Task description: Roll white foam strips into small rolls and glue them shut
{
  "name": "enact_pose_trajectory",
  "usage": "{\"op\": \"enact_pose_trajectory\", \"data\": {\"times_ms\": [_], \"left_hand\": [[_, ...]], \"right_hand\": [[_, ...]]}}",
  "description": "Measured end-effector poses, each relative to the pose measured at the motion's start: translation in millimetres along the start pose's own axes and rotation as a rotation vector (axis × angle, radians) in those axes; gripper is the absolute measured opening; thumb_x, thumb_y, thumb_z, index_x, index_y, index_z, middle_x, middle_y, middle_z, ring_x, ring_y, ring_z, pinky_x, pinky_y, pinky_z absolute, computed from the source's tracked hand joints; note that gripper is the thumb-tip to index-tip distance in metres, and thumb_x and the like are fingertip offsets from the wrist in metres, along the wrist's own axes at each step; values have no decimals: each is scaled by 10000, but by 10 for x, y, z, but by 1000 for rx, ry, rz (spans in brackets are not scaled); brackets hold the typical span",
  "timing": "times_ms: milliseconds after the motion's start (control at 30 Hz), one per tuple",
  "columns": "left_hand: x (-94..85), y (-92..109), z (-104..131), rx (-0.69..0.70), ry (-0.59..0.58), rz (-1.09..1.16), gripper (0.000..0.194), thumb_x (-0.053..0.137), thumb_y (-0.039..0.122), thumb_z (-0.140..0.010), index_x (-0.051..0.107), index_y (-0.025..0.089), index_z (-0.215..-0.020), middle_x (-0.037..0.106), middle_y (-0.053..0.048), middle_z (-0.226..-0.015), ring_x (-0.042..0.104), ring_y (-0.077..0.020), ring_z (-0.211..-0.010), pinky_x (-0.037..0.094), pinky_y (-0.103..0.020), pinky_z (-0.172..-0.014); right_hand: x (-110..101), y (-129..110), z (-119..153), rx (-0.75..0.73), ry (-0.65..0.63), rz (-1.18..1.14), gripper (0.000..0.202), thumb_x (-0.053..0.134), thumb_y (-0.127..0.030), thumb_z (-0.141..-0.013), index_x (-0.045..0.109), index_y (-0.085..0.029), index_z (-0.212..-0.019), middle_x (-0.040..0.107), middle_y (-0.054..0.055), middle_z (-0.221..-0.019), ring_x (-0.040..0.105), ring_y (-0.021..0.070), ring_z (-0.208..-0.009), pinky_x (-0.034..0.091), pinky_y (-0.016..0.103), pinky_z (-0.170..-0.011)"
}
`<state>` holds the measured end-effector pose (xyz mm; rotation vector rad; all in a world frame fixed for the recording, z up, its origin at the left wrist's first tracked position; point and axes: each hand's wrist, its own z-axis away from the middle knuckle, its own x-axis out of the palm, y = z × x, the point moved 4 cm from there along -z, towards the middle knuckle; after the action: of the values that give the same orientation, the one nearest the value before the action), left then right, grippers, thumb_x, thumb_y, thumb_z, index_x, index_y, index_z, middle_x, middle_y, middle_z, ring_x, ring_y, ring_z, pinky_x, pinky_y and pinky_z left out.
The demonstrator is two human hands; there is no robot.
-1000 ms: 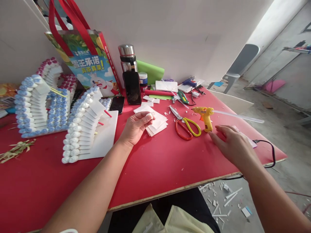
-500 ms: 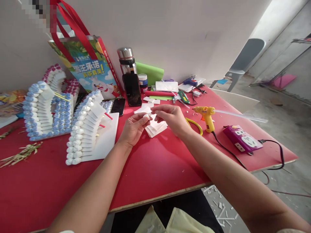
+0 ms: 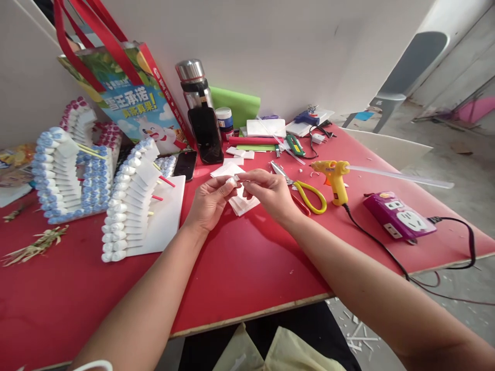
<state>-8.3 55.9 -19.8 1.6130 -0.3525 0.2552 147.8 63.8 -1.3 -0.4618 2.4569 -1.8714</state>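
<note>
Left hand (image 3: 209, 203) is pinching a small white piece (image 3: 232, 181) between thumb and fingers; right hand (image 3: 273, 193) is meeting it from the other side, fingers bent inward, though I cannot tell whether they are gripping; the piece is sitting between the two sets of fingertips, above the red table (image 3: 251, 278); white paper (image 3: 244, 204) is lying beneath and just beyond the hands.

Right of the right hand, scissors (image 3: 312, 197) with red and yellow handles are lying partly behind it; farther right, a yellow glue gun (image 3: 337, 180) is resting with a clear stick in its back, then a purple power strip (image 3: 398, 215).

Left of the left hand, rows of white rolls (image 3: 116, 226) are standing on a white board (image 3: 166, 221); beyond the hands, a flat phone (image 3: 184, 166), an upright phone (image 3: 204, 135) and a flask (image 3: 191, 72) are lining up.
</note>
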Motion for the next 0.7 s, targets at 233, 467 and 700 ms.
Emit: {"op": "enact_pose_trajectory", "data": {"times_ms": [233, 467, 700], "left_hand": [[20, -31, -3, -10, 36, -3, 218, 841, 277, -730, 792, 165, -910, 739, -43, -882, 616, -92, -706, 519, -250, -762], [11, -47, -9, -27, 44, 9, 234, 857, 284, -705, 801, 171, -902, 746, -46, -883, 626, -90, -701, 521, -242, -750], [18, -45, 7, -25, 78, 3, 234, 880, 288, -670, 800, 164, -851, 747, -49, -864, 640, -98, -718, 520, -240, -749]], "right_hand": [[-29, 41, 11, -66, 19, 120, 262, 618, -167, -775, 804, -196, -957, 681, 49, -919, 636, 135, -729, 535, 279, -636], [-32, 41, 2, -75, 5, 124, 247, 632, -173, -776, 818, -214, -934, 658, 46, -879, 618, 152, -806, 523, 262, -630], [-27, 9, 18, -114, 9, 192, 237, 633, -181, -781, 820, -219, -921, 665, 46, -908, 631, 147, -794, 520, 265, -637]]}}
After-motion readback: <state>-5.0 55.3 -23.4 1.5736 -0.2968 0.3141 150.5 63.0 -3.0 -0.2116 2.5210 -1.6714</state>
